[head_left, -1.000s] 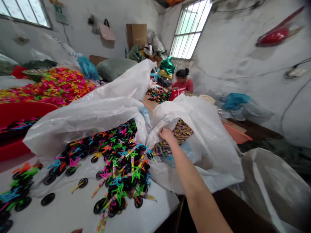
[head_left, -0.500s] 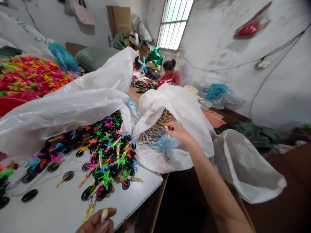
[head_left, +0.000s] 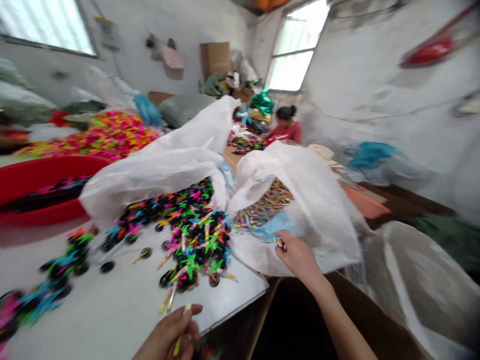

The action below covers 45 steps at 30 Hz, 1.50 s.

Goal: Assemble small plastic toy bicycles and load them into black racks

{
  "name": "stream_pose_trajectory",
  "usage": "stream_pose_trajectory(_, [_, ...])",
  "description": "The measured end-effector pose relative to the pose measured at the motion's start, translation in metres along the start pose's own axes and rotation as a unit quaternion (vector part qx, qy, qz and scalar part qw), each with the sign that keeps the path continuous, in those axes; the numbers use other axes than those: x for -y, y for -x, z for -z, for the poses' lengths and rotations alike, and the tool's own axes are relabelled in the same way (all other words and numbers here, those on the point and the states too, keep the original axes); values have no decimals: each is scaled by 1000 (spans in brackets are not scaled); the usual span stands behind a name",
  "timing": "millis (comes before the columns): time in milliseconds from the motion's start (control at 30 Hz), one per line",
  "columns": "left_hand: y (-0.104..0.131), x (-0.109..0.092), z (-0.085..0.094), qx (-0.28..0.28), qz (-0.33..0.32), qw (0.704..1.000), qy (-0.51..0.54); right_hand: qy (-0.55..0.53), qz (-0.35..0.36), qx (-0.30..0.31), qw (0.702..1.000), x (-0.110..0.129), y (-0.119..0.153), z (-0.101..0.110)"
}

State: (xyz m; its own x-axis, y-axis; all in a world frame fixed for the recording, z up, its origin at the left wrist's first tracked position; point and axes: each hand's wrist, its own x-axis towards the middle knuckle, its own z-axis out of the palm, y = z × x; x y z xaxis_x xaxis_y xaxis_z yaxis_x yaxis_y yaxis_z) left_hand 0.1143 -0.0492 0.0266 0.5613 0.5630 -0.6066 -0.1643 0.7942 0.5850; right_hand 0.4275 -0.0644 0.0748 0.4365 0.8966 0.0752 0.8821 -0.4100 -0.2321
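My left hand (head_left: pixel 173 334) is closed around a slim printed stick (head_left: pixel 177 345) with a pale yellow end, above the table's front edge. My right hand (head_left: pixel 298 257) pinches a small multicoloured piece (head_left: pixel 279 243), too blurred to name, over the near side of a white sack (head_left: pixel 318 200). Inside that sack lie many small printed sticks (head_left: pixel 268 202) and a piece of blue plastic film (head_left: pixel 275 226). Left of it, small plastic toy bicycle parts (head_left: pixel 198 240) with black wheels spill from another white sack (head_left: pixel 161 172), with several printed sticks among them.
The white table (head_left: pixel 108 310) carries more bicycle parts (head_left: pixel 62 265) at the left. Behind are a red basin (head_left: pixel 93 162) and a heap of bright plastic pieces (head_left: pixel 120 132). A person in red (head_left: pixel 287 130) sits at the far end. An open pale sack (head_left: pixel 397 280) stands at right.
The view has swung left. My right hand has come back toward me from over the sack's opening, still pinching a small piece. My left hand keeps hold of its stick, which shows more now.
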Motion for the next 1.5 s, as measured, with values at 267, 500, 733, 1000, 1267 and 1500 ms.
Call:
stream_pose_trajectory(267, [1, -24, 22, 78, -43, 987, 132, -123, 553, 32, 824, 172, 66, -36])
stream_pose_trajectory(500, [38, -39, 98, -25, -256, 949, 183, -351, 395, 206, 824, 269, 57, -66])
stream_pose_trajectory(733, [46, -51, 144, -113, -258, 932, 230, -276, 308, 198, 889, 338, -25, -111])
stream_pose_trajectory(1000, [51, -56, 164, -105, -250, 932, 239, -80, 156, 130, 976, 388, -93, -173])
stream_pose_trajectory(1267, [15, -91, 165, -121, -284, 908, 283, -477, 161, 265, 822, 361, -15, -155])
stream_pose_trajectory(1500, [25, -92, 166, -216, -402, 878, 145, -519, 168, 330, 770, 354, 29, -144])
